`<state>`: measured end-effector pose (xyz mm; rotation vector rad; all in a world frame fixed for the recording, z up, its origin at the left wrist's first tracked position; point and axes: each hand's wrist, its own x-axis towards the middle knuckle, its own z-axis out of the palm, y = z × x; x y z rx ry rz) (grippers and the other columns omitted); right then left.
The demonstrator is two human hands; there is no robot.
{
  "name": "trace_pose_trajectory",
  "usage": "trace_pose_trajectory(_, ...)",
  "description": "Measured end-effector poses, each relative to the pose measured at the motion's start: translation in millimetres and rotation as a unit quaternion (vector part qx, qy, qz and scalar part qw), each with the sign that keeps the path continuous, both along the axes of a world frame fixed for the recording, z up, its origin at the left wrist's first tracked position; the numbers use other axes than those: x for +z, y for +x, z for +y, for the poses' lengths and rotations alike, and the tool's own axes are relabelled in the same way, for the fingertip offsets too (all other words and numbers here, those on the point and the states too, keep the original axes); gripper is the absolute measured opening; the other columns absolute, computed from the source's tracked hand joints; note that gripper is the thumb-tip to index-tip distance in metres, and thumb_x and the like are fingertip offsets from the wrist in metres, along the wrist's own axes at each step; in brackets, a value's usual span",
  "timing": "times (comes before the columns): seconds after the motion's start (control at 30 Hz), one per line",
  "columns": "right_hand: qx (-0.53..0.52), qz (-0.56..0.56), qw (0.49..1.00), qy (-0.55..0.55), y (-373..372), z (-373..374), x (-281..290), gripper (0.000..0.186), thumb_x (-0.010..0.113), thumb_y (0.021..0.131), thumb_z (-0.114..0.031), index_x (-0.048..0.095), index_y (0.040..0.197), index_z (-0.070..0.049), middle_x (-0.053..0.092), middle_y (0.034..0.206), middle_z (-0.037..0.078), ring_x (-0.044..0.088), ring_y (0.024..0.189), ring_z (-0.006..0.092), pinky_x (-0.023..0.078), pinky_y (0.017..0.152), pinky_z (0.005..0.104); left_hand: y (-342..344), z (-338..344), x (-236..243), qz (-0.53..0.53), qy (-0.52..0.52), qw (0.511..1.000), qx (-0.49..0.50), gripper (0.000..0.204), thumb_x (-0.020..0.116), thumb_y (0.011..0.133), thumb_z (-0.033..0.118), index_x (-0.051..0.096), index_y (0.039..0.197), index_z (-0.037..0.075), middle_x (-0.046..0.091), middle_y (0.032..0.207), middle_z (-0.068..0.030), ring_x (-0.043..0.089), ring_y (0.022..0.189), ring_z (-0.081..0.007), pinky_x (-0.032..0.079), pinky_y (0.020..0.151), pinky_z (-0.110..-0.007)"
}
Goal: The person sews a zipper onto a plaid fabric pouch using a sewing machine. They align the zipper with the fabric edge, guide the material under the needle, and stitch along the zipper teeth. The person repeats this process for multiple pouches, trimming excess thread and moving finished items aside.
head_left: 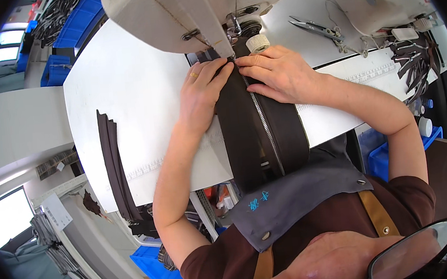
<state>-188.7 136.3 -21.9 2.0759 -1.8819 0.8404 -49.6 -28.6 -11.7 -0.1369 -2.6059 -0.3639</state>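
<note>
Dark brown fabric with a metal zipper (259, 112) down its middle lies under the needle area of a white sewing machine (157, 18). It drapes over the table's near edge toward my lap. My left hand (201, 91) rests on the fabric's left side, fingers extended, fingertips close to the presser foot (232, 55). On the zipper's right side lies my right hand (280, 75), its fingers spread and fingertips pressing beside the teeth, the thumb lower down. Both hands touch the fabric without visibly gripping it. The undersides of the fingers are hidden.
Dark fabric strips (115, 165) hang over the white table (140, 93) at left. Thread snips (316, 28) lie right of the machine, near a bundle of zipper strips (413, 64). A ruler scale (372, 73) runs along the table. Blue bins (160, 270) stand below.
</note>
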Motion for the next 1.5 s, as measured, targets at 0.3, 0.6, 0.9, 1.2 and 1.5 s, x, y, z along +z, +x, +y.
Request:
trace_pose_trajectory(0.3, 0.001, -0.019, 1.000, 0.004, 0, 0, -2, 0.029, 0.068, 0.076, -0.025, 0.062, 0.095, -0.004, 0.061, 0.106, 0.005, 0.054, 0.095, 0.0209, 0.046, 0.079, 0.0332, -4, -2, -4, -0.005, 0.028, 0.999, 0.019, 0.034, 0.059, 0.068, 0.002, 0.068, 0.101, 0.005, 0.064, 0.105, -0.0079, 0.059, 0.094, -0.0240, 0.048, 0.081, -0.030)
trace_pose_trajectory(0.6, 0.035, -0.055, 0.998, 0.023, -10, 2, -8, 0.041, 0.069, 0.076, -0.024, 0.059, 0.112, -0.006, 0.059, 0.116, 0.006, 0.053, 0.098, 0.0245, 0.045, 0.084, 0.0361, 7, 12, 11, -0.109, -0.012, 0.992, 0.069, 0.049, 0.067, 0.070, 0.019, 0.060, 0.119, 0.015, 0.057, 0.117, -0.0072, 0.055, 0.106, -0.0245, 0.028, 0.102, -0.052)
trace_pose_trajectory(0.9, -0.063, 0.061, 0.989, 0.123, -20, -8, -1, 0.072, 0.051, 0.082, -0.060, 0.051, 0.119, 0.002, 0.045, 0.135, 0.014, 0.037, 0.128, 0.0326, 0.029, 0.103, 0.0474, 12, 18, 5, -0.144, 0.014, 0.984, 0.100, 0.049, 0.066, 0.073, 0.018, 0.060, 0.121, 0.028, 0.051, 0.128, -0.0050, 0.048, 0.118, -0.0252, 0.015, 0.106, -0.059)
trace_pose_trajectory(1.2, -0.063, 0.079, 0.982, 0.161, -20, -3, 2, 0.081, 0.046, 0.083, -0.065, 0.046, 0.125, 0.005, 0.041, 0.138, 0.016, 0.032, 0.131, 0.0328, 0.028, 0.104, 0.0490, 13, 15, 3, -0.128, -0.022, 0.988, 0.085, 0.057, 0.069, 0.070, 0.017, 0.057, 0.124, 0.024, 0.054, 0.122, -0.0080, 0.046, 0.118, -0.0256, 0.020, 0.100, -0.065)
trace_pose_trajectory(1.5, -0.059, 0.062, 0.985, 0.153, -20, -3, 1, 0.081, 0.048, 0.083, -0.062, 0.044, 0.128, 0.005, 0.038, 0.140, 0.015, 0.032, 0.132, 0.0316, 0.027, 0.105, 0.0491, 15, 19, -1, -0.128, -0.061, 0.984, 0.104, 0.056, 0.064, 0.072, 0.015, 0.056, 0.125, 0.026, 0.052, 0.128, -0.0057, 0.046, 0.118, -0.0221, 0.017, 0.103, -0.062)
